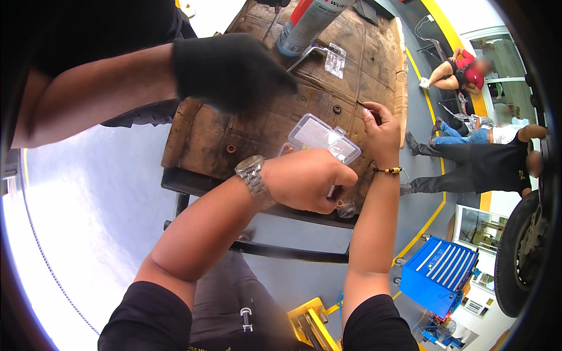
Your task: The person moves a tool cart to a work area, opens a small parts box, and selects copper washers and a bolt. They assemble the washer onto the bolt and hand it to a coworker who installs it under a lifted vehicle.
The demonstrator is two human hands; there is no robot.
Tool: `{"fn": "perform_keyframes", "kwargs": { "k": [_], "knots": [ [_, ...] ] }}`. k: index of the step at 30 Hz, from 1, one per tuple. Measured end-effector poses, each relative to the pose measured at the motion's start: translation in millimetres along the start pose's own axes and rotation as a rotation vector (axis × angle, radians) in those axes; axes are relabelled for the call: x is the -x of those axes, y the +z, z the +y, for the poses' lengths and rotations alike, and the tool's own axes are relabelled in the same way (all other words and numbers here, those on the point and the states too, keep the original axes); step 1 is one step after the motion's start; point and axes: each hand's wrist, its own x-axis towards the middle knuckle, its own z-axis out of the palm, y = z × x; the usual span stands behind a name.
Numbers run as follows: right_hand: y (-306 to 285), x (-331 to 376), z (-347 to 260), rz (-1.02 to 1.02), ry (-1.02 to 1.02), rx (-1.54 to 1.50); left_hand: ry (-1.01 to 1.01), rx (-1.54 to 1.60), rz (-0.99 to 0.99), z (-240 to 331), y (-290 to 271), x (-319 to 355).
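Note:
My left hand [307, 181], with a metal watch on its wrist, is closed over the near part of a clear plastic box [319, 134]. Its curled fingers hide what they grip. The box's lid stands open, and a few small coloured pieces show beside my knuckles. My right hand [383, 131], just right of the box, pinches its fingertips together; a thin dark tip [360, 103] sticks out there, its kind unclear. A copper-coloured ring [231, 149] lies left of the box, a dark ring [336, 109] beyond it. All rest on a cardboard-covered table [199, 137].
From the left reaches another person's black-gloved hand [234, 73], blurred, next to a bent metal rod [307, 57]. A spray can [310, 26] stands at the table's far side. Several people are at the right, near a blue tool cabinet [439, 275] and a tyre [518, 257].

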Motion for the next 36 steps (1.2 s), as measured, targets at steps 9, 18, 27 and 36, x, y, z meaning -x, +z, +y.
{"fn": "perform_keyframes", "kwargs": {
  "k": [9,18,27,36],
  "knots": [
    [6.4,-1.9,-2.1,0.051,-0.121,0.05,-0.02,0.03,-0.084,-2.4,1.0,-0.8],
    [12.3,-1.6,-5.2,-0.034,-0.213,0.15,-0.038,-0.002,-0.119,-1.6,0.9,-1.0],
    [9.1,-3.4,-8.6,0.109,-0.22,0.18,0.0,0.466,-0.308,13.7,0.1,0.4],
    [-11.8,-1.7,-15.3,0.216,-0.184,0.23,0.027,0.307,-0.574,20.3,52.1,-3.6]
  ]
}}
